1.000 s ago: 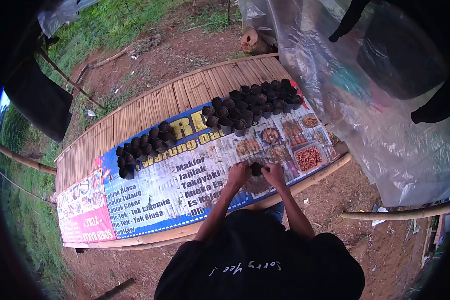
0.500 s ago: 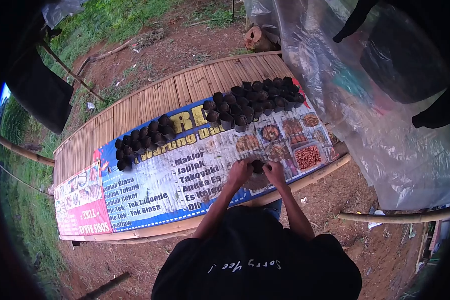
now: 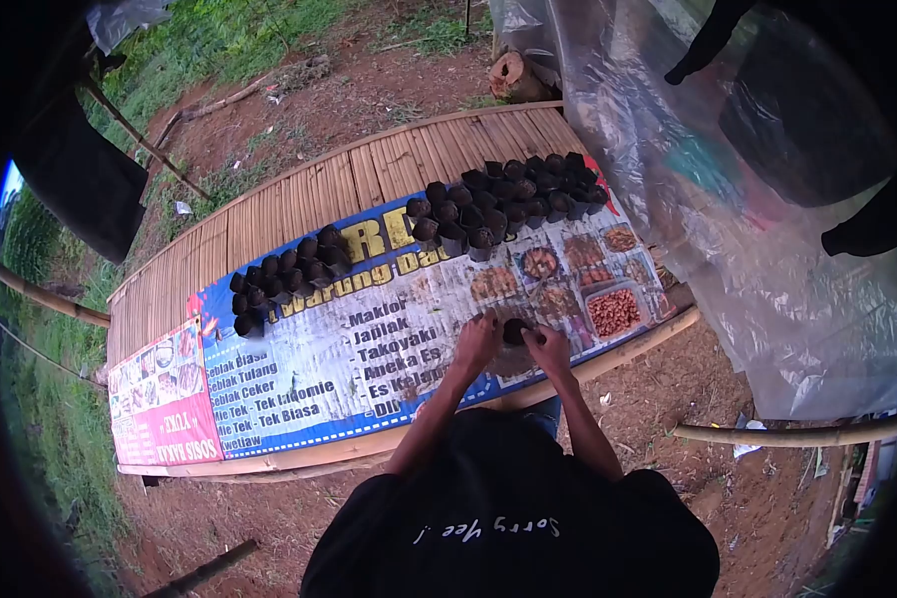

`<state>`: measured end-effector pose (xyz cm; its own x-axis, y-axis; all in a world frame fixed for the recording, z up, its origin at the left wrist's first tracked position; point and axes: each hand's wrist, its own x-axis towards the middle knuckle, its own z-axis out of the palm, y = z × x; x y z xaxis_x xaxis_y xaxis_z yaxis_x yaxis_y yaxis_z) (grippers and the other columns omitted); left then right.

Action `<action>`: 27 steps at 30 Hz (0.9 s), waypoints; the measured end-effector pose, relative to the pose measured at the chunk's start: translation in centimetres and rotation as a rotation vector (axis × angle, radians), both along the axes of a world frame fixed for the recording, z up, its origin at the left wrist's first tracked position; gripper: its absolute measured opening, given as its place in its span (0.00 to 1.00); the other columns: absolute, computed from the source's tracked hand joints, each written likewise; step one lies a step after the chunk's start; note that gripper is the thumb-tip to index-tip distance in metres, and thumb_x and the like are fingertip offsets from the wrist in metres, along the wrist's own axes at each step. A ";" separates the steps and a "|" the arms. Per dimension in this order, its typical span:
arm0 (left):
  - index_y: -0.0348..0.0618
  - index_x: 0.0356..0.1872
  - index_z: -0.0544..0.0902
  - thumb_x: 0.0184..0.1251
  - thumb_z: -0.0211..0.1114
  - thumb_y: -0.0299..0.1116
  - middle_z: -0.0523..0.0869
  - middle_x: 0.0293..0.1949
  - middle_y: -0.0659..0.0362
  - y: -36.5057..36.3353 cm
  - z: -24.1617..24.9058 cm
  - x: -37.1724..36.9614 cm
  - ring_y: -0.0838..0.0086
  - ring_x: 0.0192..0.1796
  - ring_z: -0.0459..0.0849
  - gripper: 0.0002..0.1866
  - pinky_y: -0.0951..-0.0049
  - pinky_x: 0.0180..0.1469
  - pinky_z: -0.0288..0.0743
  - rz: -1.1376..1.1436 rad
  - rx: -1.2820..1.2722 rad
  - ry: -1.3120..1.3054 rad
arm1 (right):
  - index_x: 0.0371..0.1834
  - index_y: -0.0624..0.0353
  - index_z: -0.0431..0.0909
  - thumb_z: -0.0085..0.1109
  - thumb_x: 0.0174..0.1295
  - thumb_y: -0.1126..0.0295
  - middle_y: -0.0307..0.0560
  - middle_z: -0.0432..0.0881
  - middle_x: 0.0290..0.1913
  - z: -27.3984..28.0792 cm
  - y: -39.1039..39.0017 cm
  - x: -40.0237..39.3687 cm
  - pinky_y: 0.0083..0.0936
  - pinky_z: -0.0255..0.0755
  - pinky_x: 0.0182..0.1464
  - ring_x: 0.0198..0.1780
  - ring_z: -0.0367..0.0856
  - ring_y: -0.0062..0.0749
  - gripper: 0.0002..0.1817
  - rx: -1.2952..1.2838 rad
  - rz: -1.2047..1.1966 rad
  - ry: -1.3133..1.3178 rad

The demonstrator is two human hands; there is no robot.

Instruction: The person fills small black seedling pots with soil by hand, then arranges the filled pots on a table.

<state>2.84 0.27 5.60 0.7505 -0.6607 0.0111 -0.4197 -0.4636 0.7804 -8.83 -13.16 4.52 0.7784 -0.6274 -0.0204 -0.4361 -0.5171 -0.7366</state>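
Observation:
A small black planting bag point(image 3: 515, 330) stands near the front edge of the table, between my two hands. My right hand point(image 3: 547, 346) grips its right side at the rim. My left hand point(image 3: 476, 339) is just left of the bag, its fingers curled together near a small dark spot; what they hold, if anything, is too small to make out. Dark soil point(image 3: 509, 365) lies on the banner just below the bag. Further back stand a large cluster of filled black bags point(image 3: 480, 239) and a smaller group of similar bags point(image 3: 289, 275) to the left.
A printed menu banner point(image 3: 299, 369) covers much of the bamboo table point(image 3: 299, 194). Clear plastic sheeting point(image 3: 688, 249) hangs along the right side. A bamboo pole point(image 3: 797, 433) runs at the lower right, and a cut log point(image 3: 516, 76) lies behind the table.
My left hand has drawn slightly away from the bag's rim, while my right hand stays on its right side. The bag clusters have not moved.

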 end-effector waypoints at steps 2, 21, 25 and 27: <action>0.37 0.34 0.77 0.60 0.60 0.34 0.83 0.30 0.42 -0.3 0.8 0.2 0.48 0.36 0.83 0.09 0.52 0.39 0.76 0.030 -0.026 -0.082 | 0.24 0.62 0.77 0.61 0.56 0.54 0.54 0.79 0.20 -0.8 0.1 -0.2 0.39 0.71 0.31 0.26 0.81 0.50 0.20 -0.189 0.001 0.022; 0.47 0.45 0.82 0.56 0.58 0.32 0.84 0.32 0.42 -0.2 0.7 -0.1 0.46 0.34 0.84 0.15 0.50 0.41 0.78 -0.093 0.050 -0.093 | 0.28 0.57 0.81 0.57 0.55 0.55 0.54 0.82 0.30 -0.7 0.2 1.1 0.51 0.67 0.48 0.41 0.77 0.56 0.15 -0.048 -0.002 0.091; 0.49 0.48 0.82 0.56 0.58 0.33 0.84 0.33 0.42 0.0 1.0 0.2 0.47 0.36 0.84 0.17 0.50 0.43 0.78 -0.097 0.098 -0.052 | 0.27 0.56 0.80 0.56 0.55 0.57 0.54 0.82 0.29 -0.7 -0.1 1.4 0.49 0.69 0.45 0.38 0.79 0.55 0.14 0.174 -0.015 0.125; 0.50 0.48 0.82 0.56 0.58 0.33 0.84 0.33 0.42 -0.1 1.6 0.6 0.48 0.36 0.84 0.17 0.51 0.43 0.78 -0.079 0.087 -0.053 | 0.26 0.57 0.80 0.56 0.55 0.57 0.55 0.82 0.28 -0.8 -0.3 2.0 0.47 0.71 0.43 0.36 0.80 0.54 0.14 -0.002 0.001 0.064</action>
<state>3.40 0.13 7.20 0.6961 -0.7179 -0.0099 -0.4974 -0.4922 0.7144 -6.85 -13.50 3.67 0.7763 -0.6266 -0.0688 -0.4814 -0.5188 -0.7065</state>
